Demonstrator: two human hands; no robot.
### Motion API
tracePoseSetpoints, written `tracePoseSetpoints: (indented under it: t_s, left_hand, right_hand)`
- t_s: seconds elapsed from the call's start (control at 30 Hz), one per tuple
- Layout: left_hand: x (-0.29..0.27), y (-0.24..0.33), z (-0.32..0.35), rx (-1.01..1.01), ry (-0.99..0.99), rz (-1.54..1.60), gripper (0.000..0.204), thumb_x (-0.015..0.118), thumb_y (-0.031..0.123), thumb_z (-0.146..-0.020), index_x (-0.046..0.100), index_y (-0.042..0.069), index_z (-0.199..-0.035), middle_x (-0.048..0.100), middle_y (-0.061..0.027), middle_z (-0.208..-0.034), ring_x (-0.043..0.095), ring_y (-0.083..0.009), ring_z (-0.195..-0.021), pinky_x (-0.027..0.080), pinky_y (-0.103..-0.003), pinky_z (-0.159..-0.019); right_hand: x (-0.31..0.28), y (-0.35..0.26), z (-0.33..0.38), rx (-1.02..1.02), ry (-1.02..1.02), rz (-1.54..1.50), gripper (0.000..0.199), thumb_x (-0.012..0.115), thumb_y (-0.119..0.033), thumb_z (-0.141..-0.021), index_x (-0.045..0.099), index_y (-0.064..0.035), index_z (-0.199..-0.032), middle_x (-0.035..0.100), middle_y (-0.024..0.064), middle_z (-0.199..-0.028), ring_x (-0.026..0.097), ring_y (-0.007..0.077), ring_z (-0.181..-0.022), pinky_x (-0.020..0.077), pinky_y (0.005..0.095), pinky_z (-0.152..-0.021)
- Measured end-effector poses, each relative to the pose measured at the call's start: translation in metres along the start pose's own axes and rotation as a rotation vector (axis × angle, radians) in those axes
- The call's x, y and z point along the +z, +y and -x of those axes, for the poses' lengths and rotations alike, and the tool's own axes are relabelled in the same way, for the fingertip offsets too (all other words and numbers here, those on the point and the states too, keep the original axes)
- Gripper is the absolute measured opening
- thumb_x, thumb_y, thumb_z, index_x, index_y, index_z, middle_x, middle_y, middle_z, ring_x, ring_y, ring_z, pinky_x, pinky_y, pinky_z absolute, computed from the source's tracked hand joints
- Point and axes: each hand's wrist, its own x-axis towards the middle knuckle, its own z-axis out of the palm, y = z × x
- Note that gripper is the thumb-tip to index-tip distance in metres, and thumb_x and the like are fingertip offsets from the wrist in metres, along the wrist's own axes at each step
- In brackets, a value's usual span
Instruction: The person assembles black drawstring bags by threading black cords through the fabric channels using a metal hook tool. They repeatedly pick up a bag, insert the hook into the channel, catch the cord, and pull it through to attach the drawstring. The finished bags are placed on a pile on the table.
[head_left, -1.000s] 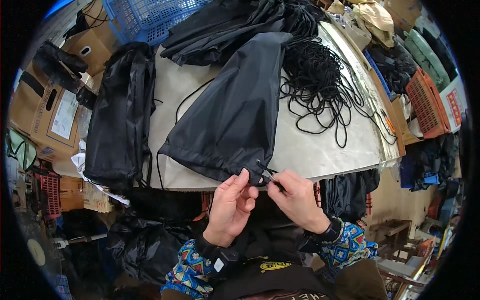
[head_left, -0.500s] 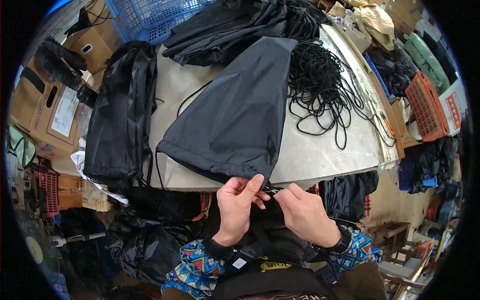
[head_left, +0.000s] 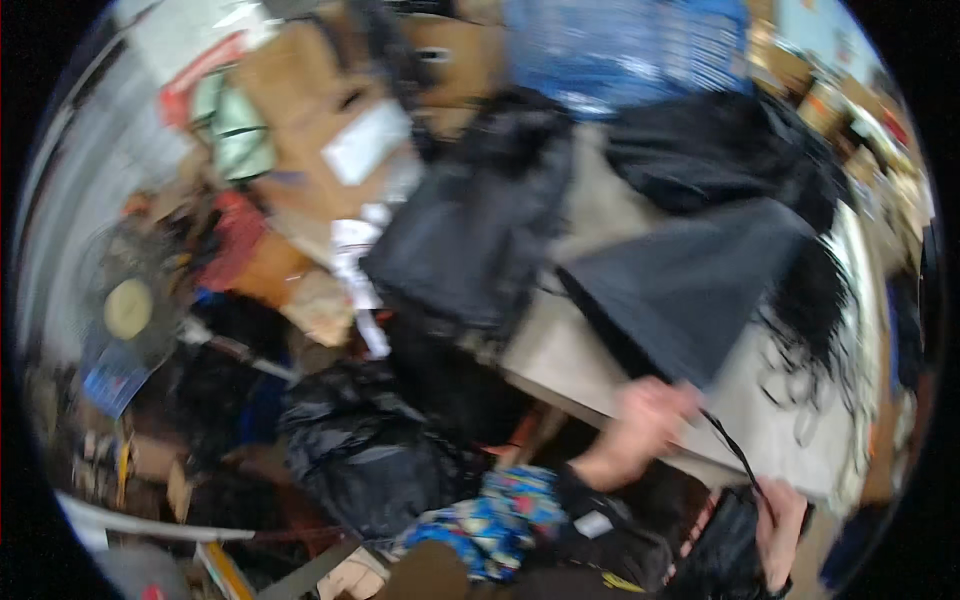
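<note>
A black fabric bag (head_left: 690, 285) lies on the pale tabletop, its near corner reaching the table's front edge. At that corner my left hand (head_left: 645, 425) is closed on the bag; motion smears its fingers. A black cord (head_left: 735, 445) runs from beside my left hand down to my right hand (head_left: 782, 530), which is closed on it, lower and off the table's edge. Beyond the bag to the right lies a tangled heap of black cords (head_left: 810, 320).
More black fabric (head_left: 700, 150) is piled at the back, before a blue plastic crate (head_left: 630, 55). Another black bag (head_left: 470, 220) lies left on the table (head_left: 560, 375). Cardboard boxes (head_left: 300, 110) stand farther left, and a black plastic sack (head_left: 370, 450) sits below the table edge.
The view has swung left and blurred. My right hand has moved away from my left, to the right and down, with a length of cord now stretched between them.
</note>
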Motion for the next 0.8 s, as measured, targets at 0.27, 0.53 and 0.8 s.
tracePoseSetpoints:
  t_s: [0.27,0.53,0.8]
  left_hand:
    - [-0.012,0.019,-0.005,0.255,0.171,-0.049,0.033,0.049,0.036,-0.096,0.054,0.009,-0.079,0.049,0.0028,-0.056,0.044,-0.0029,-0.043,0.032,-0.018,-0.036]
    - [0.031,-0.057,0.019,0.563,-0.279,-0.591,0.034,0.049,0.029,-0.096,0.056,0.003,-0.074,0.057,-0.0058,-0.064,0.057,-0.014,-0.063,0.045,-0.031,-0.055]
    - [0.038,-0.027,-0.001,0.216,-0.242,-0.42,0.031,0.058,0.026,-0.094,0.057,0.002,-0.074,0.05,0.0043,-0.067,0.041,-0.004,-0.062,0.036,-0.022,-0.053]
  right_hand:
    - [0.022,-0.019,-0.004,-0.07,-0.256,-0.26,0.021,0.052,-0.009,-0.094,0.059,0.0031,-0.11,0.064,0.0215,-0.097,0.061,0.032,-0.086,0.0467,0.0339,-0.077]
    - [0.044,0.003,-0.007,0.068,-0.004,-0.434,0.018,0.052,-0.009,-0.093,0.059,0.006,-0.098,0.062,0.0128,-0.085,0.058,0.0192,-0.074,0.048,0.0289,-0.066]
    - [0.057,-0.011,-0.017,0.082,0.097,-0.438,0.008,0.06,-0.005,-0.085,0.064,0.0002,-0.089,0.063,0.0138,-0.073,0.063,0.0253,-0.066,0.0496,0.0336,-0.061]
